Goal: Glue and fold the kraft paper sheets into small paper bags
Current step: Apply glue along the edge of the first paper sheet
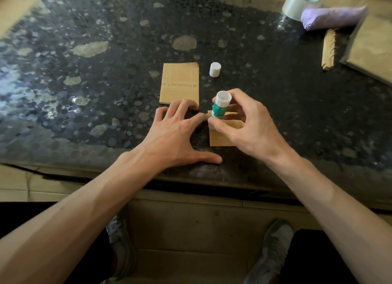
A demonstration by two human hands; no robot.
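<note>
Lying on the dark speckled stone tabletop [84, 97], straight below the small white cylindrical cap [215, 69], is a small tan kraft paper sheet [220, 139] with faint print. Its top part is folded over into a flap and its right side is hidden under the right hand [250, 126]. Left-below the cap sits a neat stack of tan kraft paper sheets [179, 83] with reddish lettering. Far right-above the cap are a grey tape roll [296, 5], a purple folded bundle [331, 17] touching it, a bunch of folded kraft strips [328, 48] and a tan flat board [373, 50], blurred. Well below the cap, under the table edge, are grey shoes [273, 247]. The right hand pinches a green-and-white glue stick [219, 106] between thumb and fingers. The stick is tilted, with its lower end down at the sheet's upper left; the exact contact is blocked by the thumb. The left hand [176, 133] lies spread flat on the tabletop below the stack, left of the sheet, with its index fingertip reaching the sheet's upper left edge beside the glue stick and its thumb stretched out below the sheet. The hands are close together, nearly touching at the glue stick.
</note>
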